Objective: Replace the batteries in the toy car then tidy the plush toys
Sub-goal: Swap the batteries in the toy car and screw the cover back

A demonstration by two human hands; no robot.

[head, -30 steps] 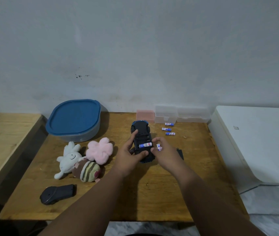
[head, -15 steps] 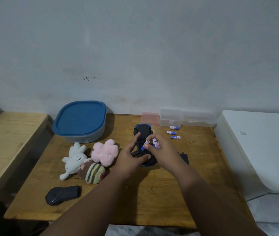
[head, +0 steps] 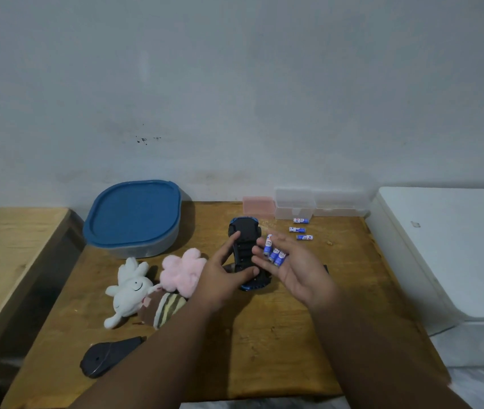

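Left hand (head: 229, 273): grips toy car (head: 245, 231) — underside partly hidden.
Right hand (head: 296, 270): holds three batteries (head: 274, 252).
Table (head: 264, 349): open wood toward near edge.

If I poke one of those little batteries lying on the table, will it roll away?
Probably. The loose batteries are smooth round tubes lying on their sides on the flat wooden table, so a sideways poke would likely set one rolling. Pushed end-on, it should just slide. They look hard, so no squashing.
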